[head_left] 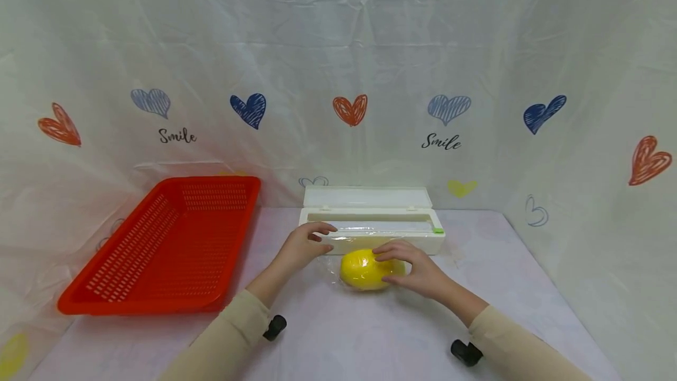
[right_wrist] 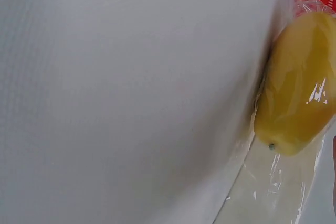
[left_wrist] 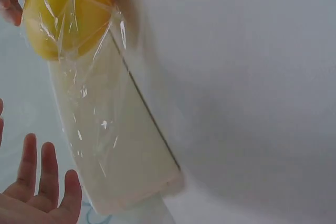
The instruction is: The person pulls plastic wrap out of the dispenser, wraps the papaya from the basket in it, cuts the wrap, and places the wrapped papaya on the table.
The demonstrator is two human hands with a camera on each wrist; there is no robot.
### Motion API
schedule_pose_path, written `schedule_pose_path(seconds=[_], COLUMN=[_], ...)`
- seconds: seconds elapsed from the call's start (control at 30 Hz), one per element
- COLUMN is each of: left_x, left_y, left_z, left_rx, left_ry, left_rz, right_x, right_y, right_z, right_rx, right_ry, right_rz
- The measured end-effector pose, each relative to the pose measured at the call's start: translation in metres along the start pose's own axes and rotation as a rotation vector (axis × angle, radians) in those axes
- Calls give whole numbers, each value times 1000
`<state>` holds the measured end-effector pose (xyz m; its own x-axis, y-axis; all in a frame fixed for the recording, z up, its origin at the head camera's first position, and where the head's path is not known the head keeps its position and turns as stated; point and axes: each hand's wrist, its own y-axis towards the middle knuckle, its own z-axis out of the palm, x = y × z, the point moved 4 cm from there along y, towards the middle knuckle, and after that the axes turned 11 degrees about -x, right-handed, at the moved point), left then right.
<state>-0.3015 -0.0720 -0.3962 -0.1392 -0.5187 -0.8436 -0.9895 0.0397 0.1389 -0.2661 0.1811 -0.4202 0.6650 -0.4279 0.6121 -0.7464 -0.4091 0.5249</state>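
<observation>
A large yellow oval fruit (head_left: 362, 270) lies on the table in front of a white cling film box (head_left: 390, 244), whose lid (head_left: 367, 197) stands raised. Clear film (left_wrist: 100, 114) stretches over the fruit and down the box front. To the left, my left hand (head_left: 302, 246) is by the box's left end, fingers extended in the left wrist view; any contact with the film is unclear. Over the fruit's right end, my right hand (head_left: 415, 268) has its fingers and thumb spread apart. In the right wrist view, no fingers wrap the fruit (right_wrist: 296, 87).
A red perforated basket (head_left: 230, 251) stands on the left side of the table. A green piece (head_left: 438, 230) sits at the box's right end. Behind the table hangs a white curtain (head_left: 391, 157) printed with hearts.
</observation>
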Motion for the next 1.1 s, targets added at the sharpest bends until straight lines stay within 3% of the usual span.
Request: schedule_pose_path(seconds=[0.23,0.37,0.47,0.7,1.1], left_x=[-13,-20,-23,-19,-17], left_y=[-22,-33,-37,-38,-35], left_z=[16,26,32,38,44], left_rx=[105,166,193,182,173], left_ry=[26,33,42,51,162], left_rz=[144,257,303,308,269], right_x=[-1,-2,-2,-2,-7], right_y=[-2,-3,-3,-1,4], right_z=[1,3,4,7,11], right_rx=[11,25,32,52,75], right_ry=[1,-9,-21,-21,7], right_rz=[-71,-60,-31,31,113])
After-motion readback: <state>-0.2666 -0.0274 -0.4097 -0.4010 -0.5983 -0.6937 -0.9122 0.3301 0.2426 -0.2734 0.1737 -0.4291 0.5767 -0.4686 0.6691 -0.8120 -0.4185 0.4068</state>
